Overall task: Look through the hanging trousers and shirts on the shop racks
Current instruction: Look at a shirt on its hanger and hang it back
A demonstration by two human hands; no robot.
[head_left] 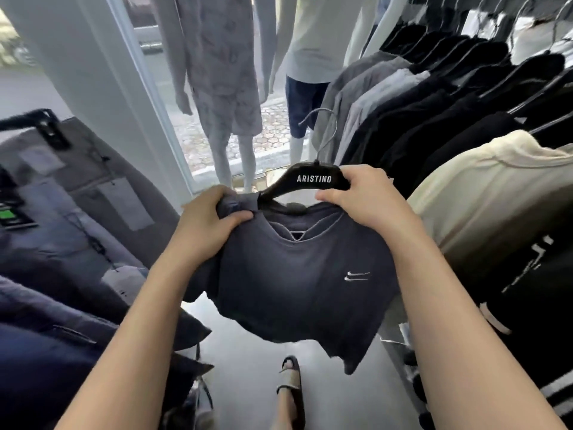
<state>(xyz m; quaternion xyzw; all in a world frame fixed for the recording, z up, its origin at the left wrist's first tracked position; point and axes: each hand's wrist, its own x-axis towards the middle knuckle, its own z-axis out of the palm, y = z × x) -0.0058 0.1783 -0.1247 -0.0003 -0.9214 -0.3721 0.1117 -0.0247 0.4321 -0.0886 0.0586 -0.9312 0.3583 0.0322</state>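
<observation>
A dark grey T-shirt with a small pale chest logo hangs on a black hanger marked ARISTINO, held off the rack in front of me. My left hand grips the shirt's left shoulder, bunching the fabric. My right hand grips the hanger's right arm at the other shoulder. The metal hook points up and left, free of any rail. To my right runs a rack of hanging shirts, grey, black and cream. On my left hang grey and navy trousers on clip hangers.
Two mannequins stand ahead in the shop window, one in a patterned set, one in a white top and blue shorts. A white pillar rises at the left. My sandalled foot shows on the pale floor between the racks.
</observation>
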